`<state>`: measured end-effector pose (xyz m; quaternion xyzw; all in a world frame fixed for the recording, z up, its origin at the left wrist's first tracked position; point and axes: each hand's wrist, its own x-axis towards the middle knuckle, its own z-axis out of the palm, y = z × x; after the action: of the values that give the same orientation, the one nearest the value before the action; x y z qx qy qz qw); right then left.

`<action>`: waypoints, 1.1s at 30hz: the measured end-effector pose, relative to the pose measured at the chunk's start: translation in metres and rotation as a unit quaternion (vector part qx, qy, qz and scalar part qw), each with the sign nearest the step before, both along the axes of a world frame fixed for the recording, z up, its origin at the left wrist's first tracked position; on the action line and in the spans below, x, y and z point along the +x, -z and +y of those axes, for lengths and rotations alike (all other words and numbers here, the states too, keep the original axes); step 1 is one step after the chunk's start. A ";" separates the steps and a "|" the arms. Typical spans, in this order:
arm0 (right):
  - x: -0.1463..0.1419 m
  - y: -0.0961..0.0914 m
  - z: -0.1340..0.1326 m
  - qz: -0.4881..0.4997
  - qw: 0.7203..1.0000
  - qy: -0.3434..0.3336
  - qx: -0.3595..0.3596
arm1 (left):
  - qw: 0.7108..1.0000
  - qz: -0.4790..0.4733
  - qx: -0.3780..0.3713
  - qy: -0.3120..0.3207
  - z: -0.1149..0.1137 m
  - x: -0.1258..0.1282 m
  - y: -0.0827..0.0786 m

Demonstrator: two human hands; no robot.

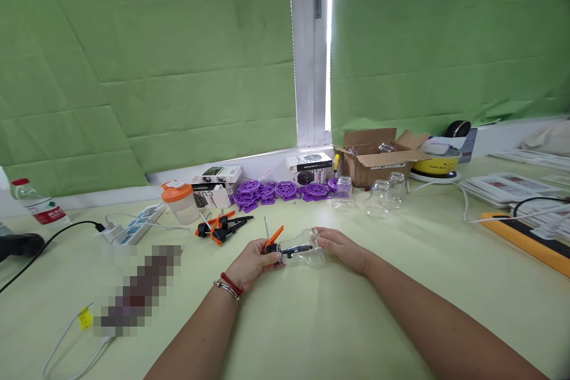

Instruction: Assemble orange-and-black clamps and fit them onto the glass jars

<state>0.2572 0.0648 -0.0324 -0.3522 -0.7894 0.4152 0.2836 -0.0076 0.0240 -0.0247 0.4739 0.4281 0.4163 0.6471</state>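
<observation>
My left hand (253, 262) grips the handle of a black and orange clamp (276, 243). The clamp's black jaw reaches into the mouth of a clear glass jar (307, 247) that lies on its side just above the table. My right hand (341, 247) holds the jar's far end, fingers wrapped round it. A red cord and a metal bangle sit on my left wrist. More black and orange clamps (221, 227) lie a little beyond my left hand.
Purple plastic wheels (276, 191), three upright clear jars (378, 196), an open cardboard box (378, 160) and small product boxes (214, 185) line the back. An orange-lidded shaker (181, 202), power strip (133, 224), water bottle (38, 205) sit left; papers (507, 187), orange strip (529, 243) right.
</observation>
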 end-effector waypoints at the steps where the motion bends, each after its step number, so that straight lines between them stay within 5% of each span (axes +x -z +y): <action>1: 0.002 0.002 0.000 0.011 1.000 -0.003 -0.014 | 1.000 0.005 0.004 -0.001 0.000 0.000 0.000; 8: 0.009 0.010 0.003 0.058 0.998 -0.030 -0.001 | 1.000 0.027 -0.014 -0.009 0.000 0.001 -0.001; 23: 0.003 -0.004 -0.003 0.012 1.000 0.009 0.015 | 0.999 0.035 -0.007 -0.004 0.001 0.000 0.000; 33: 0.003 -0.002 -0.002 0.028 0.999 0.006 -0.033 | 0.999 0.033 0.002 0.002 0.001 0.000 -0.001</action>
<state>0.2605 0.0626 -0.0305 -0.3538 -0.7652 0.4489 0.2964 -0.0071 0.0246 -0.0236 0.4893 0.4473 0.3998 0.6330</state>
